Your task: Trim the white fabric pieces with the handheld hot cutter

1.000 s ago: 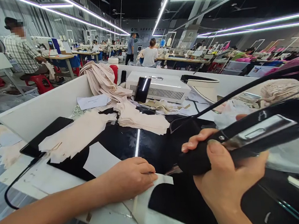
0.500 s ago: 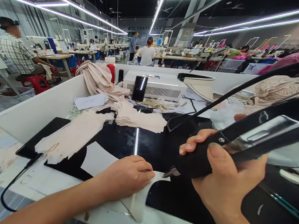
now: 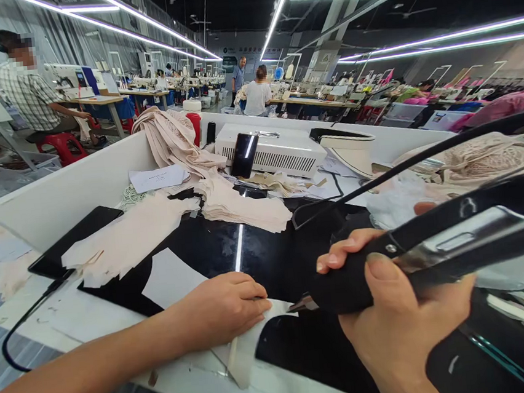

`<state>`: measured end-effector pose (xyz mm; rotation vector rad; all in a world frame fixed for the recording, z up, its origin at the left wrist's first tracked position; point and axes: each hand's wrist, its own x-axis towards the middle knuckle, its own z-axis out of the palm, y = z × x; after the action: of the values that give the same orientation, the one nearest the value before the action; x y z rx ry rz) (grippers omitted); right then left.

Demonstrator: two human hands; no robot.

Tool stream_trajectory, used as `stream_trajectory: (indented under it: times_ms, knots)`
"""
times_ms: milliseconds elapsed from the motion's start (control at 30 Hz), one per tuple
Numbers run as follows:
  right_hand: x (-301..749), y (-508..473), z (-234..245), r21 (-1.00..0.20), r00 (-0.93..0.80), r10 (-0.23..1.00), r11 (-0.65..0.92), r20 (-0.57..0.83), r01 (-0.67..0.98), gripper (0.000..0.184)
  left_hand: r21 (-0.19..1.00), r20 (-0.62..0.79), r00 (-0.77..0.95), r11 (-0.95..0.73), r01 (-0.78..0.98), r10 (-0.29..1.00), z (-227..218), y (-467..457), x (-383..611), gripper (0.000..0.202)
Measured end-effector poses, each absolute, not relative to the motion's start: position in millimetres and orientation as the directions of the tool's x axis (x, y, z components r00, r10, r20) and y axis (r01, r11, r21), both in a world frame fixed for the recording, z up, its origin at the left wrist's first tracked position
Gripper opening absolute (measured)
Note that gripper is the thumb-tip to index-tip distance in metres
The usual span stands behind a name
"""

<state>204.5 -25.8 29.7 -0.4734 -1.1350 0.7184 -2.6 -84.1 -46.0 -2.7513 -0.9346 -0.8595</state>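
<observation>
My left hand (image 3: 229, 308) presses down with its fingers together on a pale, curved fabric piece (image 3: 246, 362) at the table's front edge. One end of that piece hangs toward me; its other end reaches right over a glossy black board (image 3: 211, 247). Wrapped round a black corded hand tool (image 3: 460, 233) is my right hand (image 3: 401, 319), thumb on top. The tool's pointed metal tip (image 3: 304, 304) is at the piece's right end; whether it touches, I cannot tell. Left of my hands lies a white sheet piece (image 3: 170, 276), partly under my left wrist.
Stacks of beige fabric cutouts (image 3: 127, 237) lie behind. A white vented box (image 3: 271, 152) stands at the back with a phone (image 3: 245, 155) leaning on it. The tool's cable (image 3: 394, 171) arcs across the right. A low white wall (image 3: 77, 202) borders the table; people work beyond.
The tool and my right hand have shifted very slightly to the right, with the tip still at the fabric piece's end. My left hand stays where it was.
</observation>
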Motion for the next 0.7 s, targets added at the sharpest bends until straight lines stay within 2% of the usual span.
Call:
stream_trajectory:
  times_ms: [267, 367, 433, 567, 700]
  knots:
    - [209.7, -23.2, 26.8, -0.683, 0.242, 0.727, 0.687, 0.643, -0.25, 0.056, 0.089, 0.505, 0.657, -0.791, 0.605, 0.56, -49.8, -84.3, -3.9, 0.018]
    - [210.4, -24.3, 26.3, -0.698, 0.238, 0.732, 0.681, 0.639, -0.222, 0.044, 0.056, 0.522, 0.643, -0.775, 0.63, 0.561, -47.5, -87.0, -3.8, 0.018]
    - [211.4, -26.0, 26.1, -0.707, 0.241, 0.734, 0.678, 0.635, -0.202, 0.044, 0.007, 0.542, 0.633, -0.756, 0.655, 0.553, -44.0, -91.7, -3.7, 0.017]
    - [213.1, -33.2, 28.5, -0.728, 0.277, 0.742, 0.664, 0.611, -0.171, 0.052, -0.047, 0.473, 0.632, -0.699, 0.714, 0.614, -38.7, -106.5, -2.8, 0.037]
    - [211.3, -43.4, 35.2, -0.726, 0.311, 0.725, 0.674, 0.615, -0.134, 0.056, 0.034, 0.385, 0.581, -0.641, 0.767, 0.717, -42.5, -118.7, 0.5, 0.045]
